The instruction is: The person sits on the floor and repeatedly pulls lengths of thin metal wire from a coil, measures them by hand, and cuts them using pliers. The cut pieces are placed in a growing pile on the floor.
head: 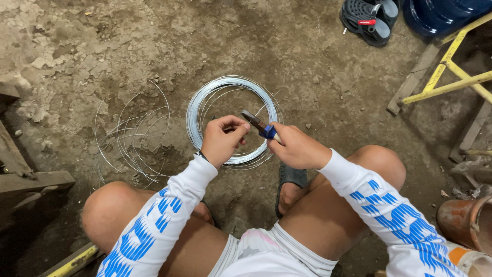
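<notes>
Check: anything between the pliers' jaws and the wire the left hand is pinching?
Nothing visible. The pliers in the right hand point straight at the left hand, above the wire coil; the pinched wire itself is too thin to see.

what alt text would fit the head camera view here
A seated person's right hand holds blue-handled pliers beside the left hand, above a round coil of silver wire on a dirt floor. Loose cut wire loops lie left of the coil.

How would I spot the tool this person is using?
Find the round coil of silver wire on the dirt floor. Just above it, the right hand grips pliers: the only blue-handled thing there, dark jaws pointing toward the left hand.
</notes>
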